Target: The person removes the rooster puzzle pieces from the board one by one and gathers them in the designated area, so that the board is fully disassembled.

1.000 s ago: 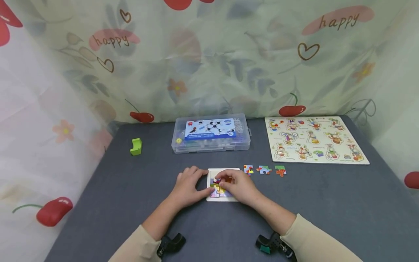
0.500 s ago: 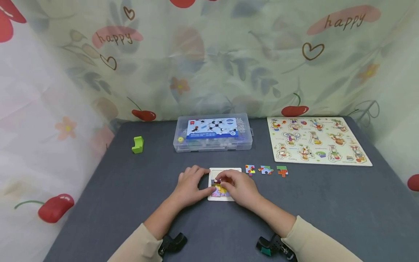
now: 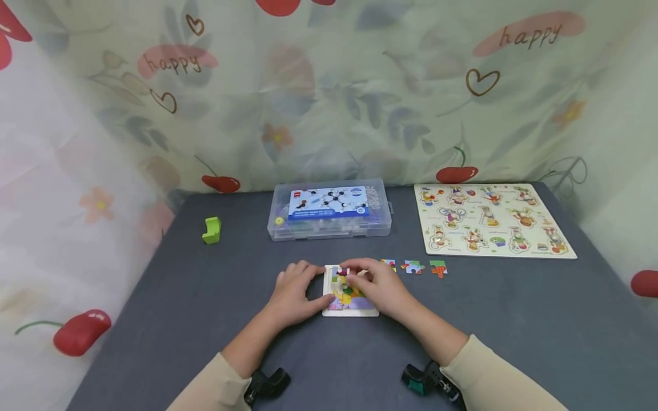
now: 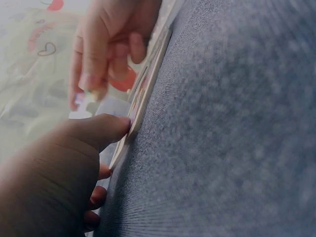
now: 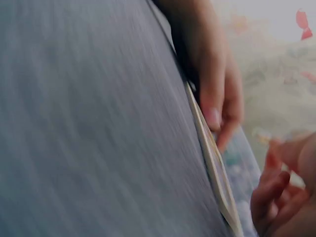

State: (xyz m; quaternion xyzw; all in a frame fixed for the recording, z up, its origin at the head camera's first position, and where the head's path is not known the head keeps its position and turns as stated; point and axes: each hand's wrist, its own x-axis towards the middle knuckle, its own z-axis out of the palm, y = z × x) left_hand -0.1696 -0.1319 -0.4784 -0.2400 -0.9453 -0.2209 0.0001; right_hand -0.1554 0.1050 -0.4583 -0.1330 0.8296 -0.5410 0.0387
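Observation:
A small square jigsaw tray [image 3: 354,313] with a pale rim lies in front of me, colourful pieces [image 3: 345,298] filling its lower part. My left hand [image 3: 293,294] rests at the tray's left side, thumb on the lower left rim and forefinger by the upper left corner. Over the tray's right half, my right hand [image 3: 378,287] pinches a jigsaw piece [image 4: 88,106] between thumb and fingertips. In the left wrist view that piece hangs off the tray, tilted and partly covered by the fingers. The right hand hides the tray's upper right part.
Three loose jigsaw pieces [image 3: 413,267] lie in a row right of the tray, the nearest partly behind the right hand. Farther back stand a clear plastic case [image 3: 329,228] and a white picture board [image 3: 506,251]. A green block [image 3: 212,230] sits at the back left.
My right hand has lifted and shifted slightly away from me with the piece, uncovering more of the tray's lower right. The left hand stays in place. The head view sways slightly.

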